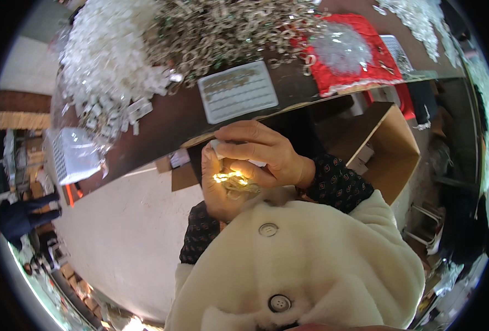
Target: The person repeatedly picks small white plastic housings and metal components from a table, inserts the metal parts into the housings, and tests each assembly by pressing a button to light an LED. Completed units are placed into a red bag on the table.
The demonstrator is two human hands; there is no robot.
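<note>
Close in front of my coat, my left hand (215,190) is closed around a small coil of string lights (238,181), and several of its bulbs glow warm yellow. My right hand (264,151) reaches across from the right with curled fingers. Its fingertips meet the left ones at a small white piece (216,147), mostly hidden by the fingers. Just beyond the hands, a white slotted tray (238,92) lies near the table's front edge, with small brownish items in its far rows.
The dark table (164,118) bears a heap of white plastic pieces (106,49), a pile of coiled strings (228,36) and clear bags (341,47) on red cloth (332,77). A white basket (73,154) stands left, an open carton (388,149) right. Another person (24,218) is far left.
</note>
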